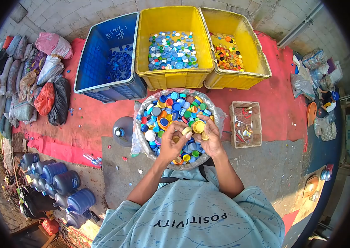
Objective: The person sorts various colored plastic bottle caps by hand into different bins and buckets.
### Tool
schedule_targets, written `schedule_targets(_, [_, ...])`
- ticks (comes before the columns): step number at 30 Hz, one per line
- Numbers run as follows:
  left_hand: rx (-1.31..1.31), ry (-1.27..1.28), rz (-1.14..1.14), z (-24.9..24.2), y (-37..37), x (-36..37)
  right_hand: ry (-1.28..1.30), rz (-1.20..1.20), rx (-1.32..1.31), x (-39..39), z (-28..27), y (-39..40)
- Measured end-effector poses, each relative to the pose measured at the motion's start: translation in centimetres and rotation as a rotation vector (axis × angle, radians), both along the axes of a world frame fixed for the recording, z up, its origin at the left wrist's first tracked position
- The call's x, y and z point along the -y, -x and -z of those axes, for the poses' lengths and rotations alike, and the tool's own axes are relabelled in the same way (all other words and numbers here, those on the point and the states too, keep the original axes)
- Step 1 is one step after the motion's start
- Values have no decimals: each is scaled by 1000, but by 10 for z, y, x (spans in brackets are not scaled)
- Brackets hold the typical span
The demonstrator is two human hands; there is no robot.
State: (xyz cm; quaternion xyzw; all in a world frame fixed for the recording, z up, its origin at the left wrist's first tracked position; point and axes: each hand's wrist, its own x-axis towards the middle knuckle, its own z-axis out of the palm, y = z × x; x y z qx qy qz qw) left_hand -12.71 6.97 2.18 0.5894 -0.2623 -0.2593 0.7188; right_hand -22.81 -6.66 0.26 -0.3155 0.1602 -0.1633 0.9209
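Observation:
A round container (140,138) full of bottle caps in many colours sits right in front of me. Over the caps, my left hand (170,144) pinches a pale yellow cap (187,131) between thumb and fingers. Close beside it, my right hand (213,140) is closed on a yellow bottle cap (198,126) with its round face towards me. Another small yellow cap (204,136) shows at the fingers of that hand. Loose blue, green, red and white caps (177,106) lie heaped beyond both hands.
Behind the container stand a blue crate (100,87) with dark blue caps, a yellow crate (175,76) with mixed blue and white ones, and another yellow crate (261,72) with orange ones. A basket (247,144) is at right, a water jug (122,131) at left.

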Motion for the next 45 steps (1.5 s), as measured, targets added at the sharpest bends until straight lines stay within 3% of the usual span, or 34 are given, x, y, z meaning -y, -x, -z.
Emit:
schedule_targets(2, [-348, 71, 0, 1, 0, -3, -115, 38, 15, 0, 3, 0])
schedule_targets(5, [-613, 226, 20, 3, -9, -7, -279, 130, -86, -4, 3, 0])
schedule_targets(9, [-518, 74, -12, 4, -15, -1, -323, 159, -7, -6, 6, 4])
schedule_targets(14, [-974, 113, 86, 2, -21, 25, -541, 308, -4, 1, 2, 11])
schedule_targets(17, [-1085, 128, 116, -14, -26, 72, -519, 412, 50, 34, 10, 14])
schedule_targets(18, [-1099, 145, 154, -9, -33, 95, -442, 499, -156, 51, -18, 3])
schedule_targets(21, [-1043, 208, 268, -26, -62, 195, -367, 596, 12, 142, -29, -23])
schedule_targets(23, [-1058, 418, 406, -64, -80, 248, -258, 673, 202, 186, -79, -48])
schedule_targets(24, [-1080, 416, 296, -85, -88, 267, -357, 739, 170, 213, -79, -53])
schedule_targets(25, [-1099, 416, 188, -99, -93, 280, -282, 755, 199, 225, -92, -55])
schedule_targets(26, [-1099, 464, 217, -103, -94, 282, -292, 741, 200, 242, -86, -53])
schedule_targets(28, [-1098, 552, 263, -102, -107, 275, -225, 712, 187, 256, -73, -39])
schedule_targets(30, [-903, 422, 286, -82, -118, 250, -75, 667, 158, 241, -58, -22])
schedule_targets(32, [-684, 349, 282, -47, -136, 219, -109, 737, -42, 229, -22, -3])
schedule_targets(34, [-609, 242, 83, -17, -145, 180, -163, 804, -156, 195, -3, 13])
schedule_targets(35, [-642, 320, 99, 5, -155, 155, -111, 762, -190, 176, 3, 21])
schedule_targets(37, [-761, 357, -80, 3, -144, 109, -73, 770, -248, 140, 22, 30])
schedule_targets(39, [-719, 438, 4, 28, -144, 59, 111, 719, -485, 102, 23, 33])
schedule_targets(42, [-845, 238, -223, 9, -118, 11, 659, 705, -699, 67, 64, 28])
schedule_targets(45, [-794, 202, -342, 21, -96, -26, 987, 638, -808, 46, 57, 10])
